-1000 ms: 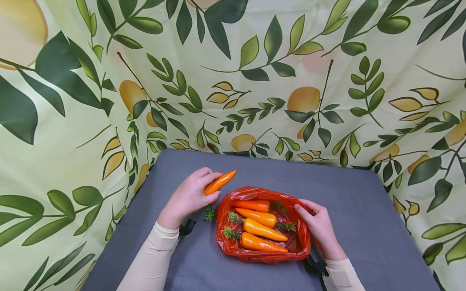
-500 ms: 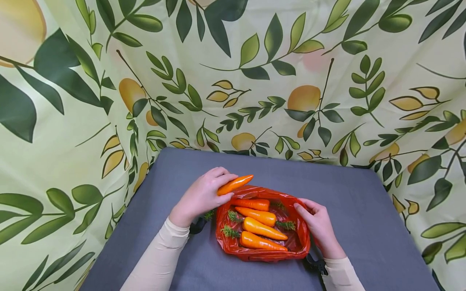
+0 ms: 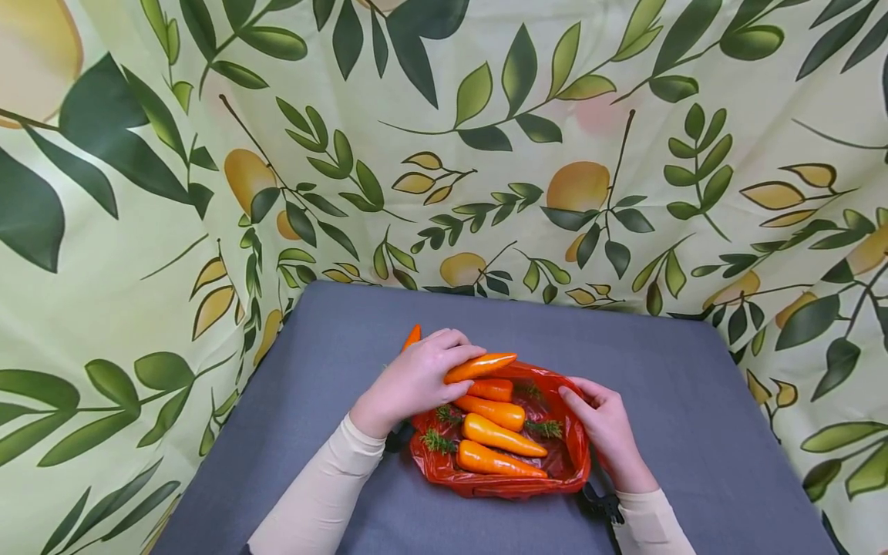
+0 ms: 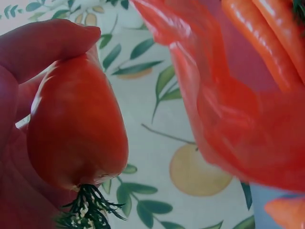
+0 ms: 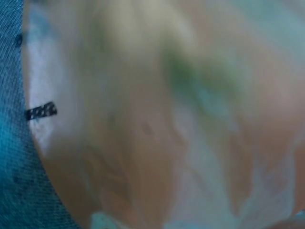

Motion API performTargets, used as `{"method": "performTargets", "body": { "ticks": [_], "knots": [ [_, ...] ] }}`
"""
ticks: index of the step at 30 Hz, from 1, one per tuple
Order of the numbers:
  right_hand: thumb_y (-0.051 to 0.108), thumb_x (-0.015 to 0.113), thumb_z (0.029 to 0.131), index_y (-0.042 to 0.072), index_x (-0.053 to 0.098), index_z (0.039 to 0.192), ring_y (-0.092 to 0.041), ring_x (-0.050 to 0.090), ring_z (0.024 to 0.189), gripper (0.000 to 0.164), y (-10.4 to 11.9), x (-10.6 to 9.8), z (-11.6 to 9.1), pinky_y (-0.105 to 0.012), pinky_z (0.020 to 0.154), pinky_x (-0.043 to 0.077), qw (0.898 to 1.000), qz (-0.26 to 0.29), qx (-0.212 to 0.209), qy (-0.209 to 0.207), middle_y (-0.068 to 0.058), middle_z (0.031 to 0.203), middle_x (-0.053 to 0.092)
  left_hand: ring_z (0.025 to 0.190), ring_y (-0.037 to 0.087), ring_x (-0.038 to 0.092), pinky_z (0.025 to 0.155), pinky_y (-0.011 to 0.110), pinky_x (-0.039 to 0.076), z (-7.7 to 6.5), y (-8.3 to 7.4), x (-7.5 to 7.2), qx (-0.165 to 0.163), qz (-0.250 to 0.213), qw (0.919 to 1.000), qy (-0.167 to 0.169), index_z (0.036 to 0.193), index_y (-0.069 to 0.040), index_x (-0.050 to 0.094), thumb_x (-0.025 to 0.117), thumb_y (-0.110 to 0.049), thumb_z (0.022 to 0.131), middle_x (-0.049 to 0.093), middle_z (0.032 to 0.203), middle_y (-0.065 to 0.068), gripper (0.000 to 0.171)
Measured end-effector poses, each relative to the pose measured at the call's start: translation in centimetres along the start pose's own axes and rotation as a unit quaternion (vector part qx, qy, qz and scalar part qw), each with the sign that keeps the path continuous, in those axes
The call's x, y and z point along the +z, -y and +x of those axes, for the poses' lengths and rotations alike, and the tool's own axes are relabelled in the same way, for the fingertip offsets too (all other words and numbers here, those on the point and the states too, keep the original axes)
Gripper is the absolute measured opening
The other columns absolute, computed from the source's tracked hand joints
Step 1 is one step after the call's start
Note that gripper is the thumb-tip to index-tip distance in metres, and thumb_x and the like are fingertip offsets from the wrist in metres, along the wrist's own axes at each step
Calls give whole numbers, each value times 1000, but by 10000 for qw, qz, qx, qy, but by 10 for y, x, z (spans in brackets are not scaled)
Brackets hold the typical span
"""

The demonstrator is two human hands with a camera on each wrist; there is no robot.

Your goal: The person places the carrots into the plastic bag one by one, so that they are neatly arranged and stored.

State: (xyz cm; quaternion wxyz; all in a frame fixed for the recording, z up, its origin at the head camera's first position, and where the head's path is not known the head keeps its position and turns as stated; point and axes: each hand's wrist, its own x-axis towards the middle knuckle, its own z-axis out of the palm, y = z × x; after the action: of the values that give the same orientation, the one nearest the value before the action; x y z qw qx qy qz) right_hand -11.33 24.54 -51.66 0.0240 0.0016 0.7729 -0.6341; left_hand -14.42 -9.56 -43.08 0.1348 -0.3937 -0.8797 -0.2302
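My left hand (image 3: 416,378) holds an orange carrot (image 3: 480,368) between thumb and fingers, over the far left rim of a red plastic bag (image 3: 513,487). In the left wrist view this carrot (image 4: 78,124) shows its blunt end and green tuft. The bag lies with its mouth spread, and several carrots (image 3: 502,435) rest in it side by side. My right hand (image 3: 610,432) pinches the bag's right rim between thumb and fingers. The right wrist view is blurred and filled mostly by the bag's plastic (image 5: 143,143).
Another carrot (image 3: 412,336) lies on the grey-covered table (image 3: 597,339) beyond my left hand, mostly hidden by it. A leaf-and-fruit patterned cloth (image 3: 388,100) hangs behind and along the sides of the table. Dark wrist straps (image 3: 602,507) show near the sleeves.
My left hand has carried its carrot rightward, from beside the bag to over its far left rim. The carrot behind that hand has come into sight. My right hand and the bag have stayed put.
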Motion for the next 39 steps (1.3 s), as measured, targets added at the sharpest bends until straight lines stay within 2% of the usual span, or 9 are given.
{"method": "performTargets", "body": {
  "ticks": [13, 29, 39],
  "knots": [
    [25, 71, 111, -7, 74, 133, -13, 79, 89, 38, 2, 2, 1, -29, 77, 68, 10000, -11, -75, -41, 8, 105, 82, 110, 14, 65, 92, 29, 61, 12, -15, 21, 336, 422, 9976, 439, 141, -20, 75, 84, -25, 100, 71, 119, -4, 42],
    [23, 70, 111, -7, 74, 132, -14, 78, 88, 37, 2, 0, 0, -29, 75, 68, 9999, -18, -126, -70, 8, 104, 82, 111, 14, 67, 90, 30, 63, 18, -21, 39, 258, 710, 9925, 963, 144, -20, 75, 81, -27, 103, 72, 123, -3, 42],
    [26, 71, 111, -6, 73, 136, -11, 78, 92, 41, 2, 1, 0, -28, 80, 68, 10000, 4, -12, -33, 12, 106, 81, 115, 16, 71, 101, 28, 61, 23, -18, 55, 262, 761, 9889, 1247, 142, -20, 75, 80, -24, 103, 75, 126, -2, 39]
  ]
}}
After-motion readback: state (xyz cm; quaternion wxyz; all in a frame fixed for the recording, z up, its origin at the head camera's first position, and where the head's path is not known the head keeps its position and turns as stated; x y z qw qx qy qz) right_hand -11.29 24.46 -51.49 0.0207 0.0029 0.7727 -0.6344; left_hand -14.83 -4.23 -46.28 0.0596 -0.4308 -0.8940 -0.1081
